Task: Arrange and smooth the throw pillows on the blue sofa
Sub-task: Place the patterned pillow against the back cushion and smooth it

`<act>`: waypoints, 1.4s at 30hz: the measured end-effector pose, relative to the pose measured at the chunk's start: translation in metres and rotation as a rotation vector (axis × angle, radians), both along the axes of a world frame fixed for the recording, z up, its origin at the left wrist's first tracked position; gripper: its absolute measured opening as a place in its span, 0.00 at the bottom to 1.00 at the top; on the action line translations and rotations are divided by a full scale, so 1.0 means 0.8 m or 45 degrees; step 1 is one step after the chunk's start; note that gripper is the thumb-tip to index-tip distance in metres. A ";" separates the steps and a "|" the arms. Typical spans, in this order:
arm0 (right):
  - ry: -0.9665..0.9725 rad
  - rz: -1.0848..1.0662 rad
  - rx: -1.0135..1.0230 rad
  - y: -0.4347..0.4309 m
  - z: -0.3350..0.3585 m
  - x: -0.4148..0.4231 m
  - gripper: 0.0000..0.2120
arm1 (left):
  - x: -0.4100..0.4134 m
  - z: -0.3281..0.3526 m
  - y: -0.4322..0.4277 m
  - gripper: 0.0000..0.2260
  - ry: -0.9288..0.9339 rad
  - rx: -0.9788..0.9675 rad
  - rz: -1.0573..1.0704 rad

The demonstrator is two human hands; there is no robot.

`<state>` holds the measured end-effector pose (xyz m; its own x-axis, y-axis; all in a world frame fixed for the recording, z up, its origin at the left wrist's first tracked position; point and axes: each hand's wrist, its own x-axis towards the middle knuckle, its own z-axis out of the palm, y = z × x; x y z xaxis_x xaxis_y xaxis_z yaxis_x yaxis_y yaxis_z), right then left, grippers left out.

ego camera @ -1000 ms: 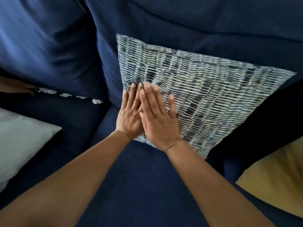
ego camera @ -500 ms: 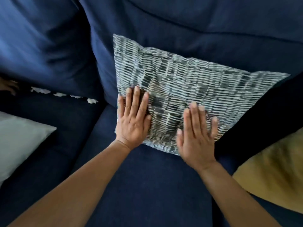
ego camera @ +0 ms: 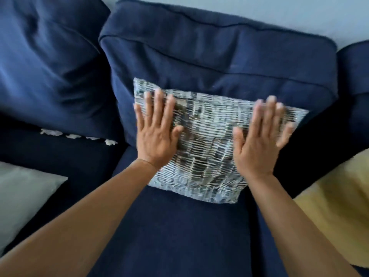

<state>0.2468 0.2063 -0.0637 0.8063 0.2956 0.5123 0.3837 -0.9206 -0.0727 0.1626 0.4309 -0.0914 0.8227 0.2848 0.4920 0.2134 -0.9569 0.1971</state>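
Head view, patterned pillow (ego camera: 205,144) under left hand (ego camera: 155,134), right hand (ego camera: 257,144)

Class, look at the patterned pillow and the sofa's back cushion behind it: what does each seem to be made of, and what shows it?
Patterned pillow: apparently woven fabric, matte, with pale broken stripes over dark patches; it dents and creases. Back cushion: seemingly soft matte navy upholstery cloth, with piped seams and loose folds.

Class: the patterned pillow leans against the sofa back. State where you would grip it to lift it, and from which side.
Grip the patterned pillow by its left and right edges, coming from the front. It leans on the back cushion, so its rear is blocked and both sides stay exposed.
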 end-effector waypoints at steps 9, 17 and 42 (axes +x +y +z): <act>0.069 0.185 -0.257 -0.020 -0.009 0.043 0.27 | 0.031 0.001 0.048 0.27 0.299 0.188 0.017; -0.210 0.080 0.062 -0.035 0.013 0.051 0.17 | 0.045 0.058 0.070 0.18 0.057 0.155 0.033; 0.144 0.088 -0.188 -0.026 -0.027 0.024 0.30 | 0.002 -0.023 0.043 0.28 0.194 0.059 0.112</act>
<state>0.2663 0.1854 -0.0850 0.8314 0.4176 0.3667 0.4436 -0.8961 0.0146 0.1644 0.4655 -0.1095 0.8617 0.3387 0.3779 0.3204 -0.9406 0.1126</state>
